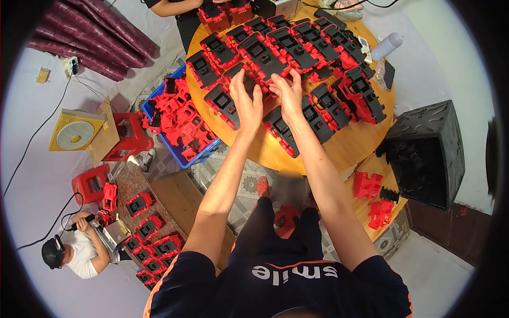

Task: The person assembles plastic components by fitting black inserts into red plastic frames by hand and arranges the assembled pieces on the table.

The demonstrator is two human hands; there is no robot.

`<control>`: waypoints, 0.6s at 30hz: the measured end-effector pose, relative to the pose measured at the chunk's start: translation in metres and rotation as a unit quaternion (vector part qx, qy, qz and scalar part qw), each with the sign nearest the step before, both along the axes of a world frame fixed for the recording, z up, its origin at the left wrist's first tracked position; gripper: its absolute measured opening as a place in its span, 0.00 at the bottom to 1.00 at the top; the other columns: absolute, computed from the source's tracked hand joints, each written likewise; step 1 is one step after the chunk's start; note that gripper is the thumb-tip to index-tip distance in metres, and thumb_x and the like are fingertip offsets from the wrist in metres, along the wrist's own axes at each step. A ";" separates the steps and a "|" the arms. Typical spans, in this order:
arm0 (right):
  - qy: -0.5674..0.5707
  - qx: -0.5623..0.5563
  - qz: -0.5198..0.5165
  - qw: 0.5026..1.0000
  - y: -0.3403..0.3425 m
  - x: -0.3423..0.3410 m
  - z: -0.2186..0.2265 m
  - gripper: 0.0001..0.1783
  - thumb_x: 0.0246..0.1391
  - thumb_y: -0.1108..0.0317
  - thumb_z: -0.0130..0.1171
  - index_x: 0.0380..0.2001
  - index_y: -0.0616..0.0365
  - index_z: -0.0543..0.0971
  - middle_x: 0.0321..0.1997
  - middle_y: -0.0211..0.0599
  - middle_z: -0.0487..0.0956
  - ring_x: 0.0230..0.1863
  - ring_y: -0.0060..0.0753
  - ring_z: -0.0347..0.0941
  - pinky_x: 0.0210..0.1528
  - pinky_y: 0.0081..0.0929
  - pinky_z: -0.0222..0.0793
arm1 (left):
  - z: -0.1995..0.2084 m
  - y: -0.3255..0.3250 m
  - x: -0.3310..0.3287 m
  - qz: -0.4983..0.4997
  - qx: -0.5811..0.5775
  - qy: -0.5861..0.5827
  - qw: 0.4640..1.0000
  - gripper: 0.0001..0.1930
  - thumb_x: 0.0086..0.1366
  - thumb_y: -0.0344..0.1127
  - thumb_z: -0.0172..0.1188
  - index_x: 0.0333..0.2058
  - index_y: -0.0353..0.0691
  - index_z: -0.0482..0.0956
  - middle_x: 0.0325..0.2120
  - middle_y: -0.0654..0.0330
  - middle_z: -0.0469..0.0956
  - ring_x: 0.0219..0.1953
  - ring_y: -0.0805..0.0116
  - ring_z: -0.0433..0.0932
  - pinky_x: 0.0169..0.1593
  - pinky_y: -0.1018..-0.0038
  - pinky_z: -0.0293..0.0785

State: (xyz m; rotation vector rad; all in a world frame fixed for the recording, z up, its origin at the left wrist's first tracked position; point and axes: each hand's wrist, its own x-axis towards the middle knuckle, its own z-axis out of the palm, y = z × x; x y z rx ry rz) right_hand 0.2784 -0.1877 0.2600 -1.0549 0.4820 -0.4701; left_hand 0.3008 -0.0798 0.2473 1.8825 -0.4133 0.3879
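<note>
A red-and-black plastic assembly (263, 57) lies among several like it on the round wooden table (254, 153), seemingly on top of others. My left hand (246, 103) is at its near left corner, fingers stretched forward and thumb apart. At the near right corner is my right hand (288, 96), with loosely bent, parted fingers and fingertips by the red edge. Whether the fingertips touch it, I cannot tell. Between and beside my wrists lie more assemblies, one (281, 130) just under my right forearm.
A blue crate (183, 159) of red plastic parts stands left of the table. A black bin (429, 153) and loose red parts (367, 185) are at right. One co-worker (79, 249) sits lower left by more assemblies; another person's arm (177, 7) shows at the far side.
</note>
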 end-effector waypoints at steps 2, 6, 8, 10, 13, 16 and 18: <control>0.016 0.019 -0.015 1.000 0.003 0.000 -0.001 0.36 0.54 0.66 0.63 0.60 0.66 0.58 0.48 0.48 0.74 0.46 0.35 0.75 0.48 0.30 0.73 | -0.011 0.000 0.007 -0.040 -0.012 0.046 0.998 0.30 0.63 0.32 0.57 0.63 0.37 0.59 0.60 0.46 0.60 0.62 0.49 0.60 0.64 0.61 0.58; 0.057 0.082 -0.037 0.994 0.002 -0.003 -0.006 0.37 0.56 0.62 0.63 0.60 0.69 0.57 0.46 0.53 0.74 0.46 0.41 0.76 0.48 0.34 0.76 | -0.018 -0.003 0.009 -0.058 0.070 0.027 0.996 0.30 0.63 0.37 0.58 0.62 0.38 0.61 0.59 0.46 0.62 0.62 0.49 0.60 0.63 0.59 0.56; 0.064 0.084 -0.030 0.994 -0.001 -0.002 -0.009 0.37 0.56 0.61 0.63 0.59 0.70 0.58 0.44 0.52 0.74 0.40 0.40 0.78 0.42 0.31 0.78 | -0.011 -0.004 0.001 0.000 0.065 0.028 0.998 0.29 0.62 0.37 0.60 0.61 0.38 0.63 0.57 0.46 0.65 0.58 0.48 0.62 0.61 0.58 0.57; 0.076 0.069 -0.033 0.994 -0.009 -0.003 -0.009 0.36 0.56 0.61 0.64 0.58 0.70 0.59 0.44 0.51 0.74 0.39 0.38 0.78 0.41 0.30 0.78 | -0.011 -0.003 -0.029 0.045 -0.054 0.098 0.993 0.32 0.61 0.36 0.61 0.60 0.33 0.60 0.56 0.43 0.62 0.58 0.49 0.62 0.61 0.58 0.56; 0.090 0.052 -0.031 0.994 -0.010 0.000 -0.005 0.36 0.55 0.62 0.65 0.58 0.70 0.59 0.42 0.51 0.75 0.35 0.35 0.78 0.36 0.29 0.78 | -0.045 -0.008 -0.098 0.091 -0.080 0.241 0.963 0.41 0.57 0.43 0.67 0.61 0.30 0.54 0.57 0.42 0.58 0.58 0.49 0.62 0.62 0.60 0.57; 0.127 0.034 -0.030 0.991 -0.001 0.001 0.013 0.35 0.55 0.62 0.64 0.56 0.71 0.60 0.44 0.56 0.73 0.39 0.40 0.78 0.40 0.32 0.79 | -0.077 -0.033 -0.136 0.116 -0.074 0.415 0.900 0.49 0.52 0.48 0.71 0.62 0.31 0.51 0.57 0.42 0.58 0.59 0.50 0.60 0.62 0.60 0.57; 0.123 0.050 -0.025 0.991 0.001 0.005 0.011 0.34 0.55 0.63 0.64 0.56 0.70 0.60 0.44 0.56 0.73 0.40 0.41 0.78 0.40 0.33 0.79 | -0.084 -0.043 -0.130 0.044 -0.206 0.472 0.856 0.52 0.50 0.47 0.73 0.63 0.32 0.48 0.57 0.44 0.60 0.59 0.53 0.62 0.61 0.63 0.61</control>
